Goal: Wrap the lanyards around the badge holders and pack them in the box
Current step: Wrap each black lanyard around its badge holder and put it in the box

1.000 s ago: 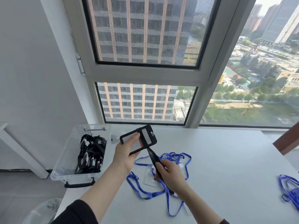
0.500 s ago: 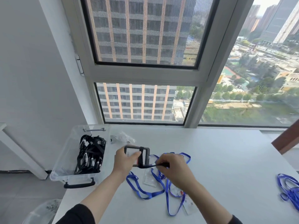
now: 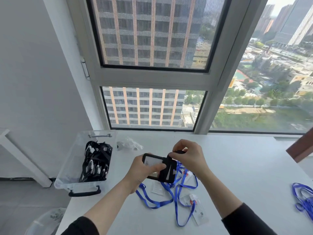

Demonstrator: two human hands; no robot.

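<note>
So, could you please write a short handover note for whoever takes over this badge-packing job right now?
The left hand holds the black badge holder above the table, thumb across its face.
The right hand pinches the black lanyard at the holder's far edge; some turns already lie round the holder.
Done: a pile of wrapped black sets lies in the clear box on the left.
Left: finish this wrap, box it, then do the blue lanyards lying loose on the table.

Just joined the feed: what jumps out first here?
Centre, above the table: the left hand holds a black badge holder while the right hand pinches its black lanyard. Left, a clear box holds wrapped black ones; blue lanyards sprawl beneath the hands.
</note>
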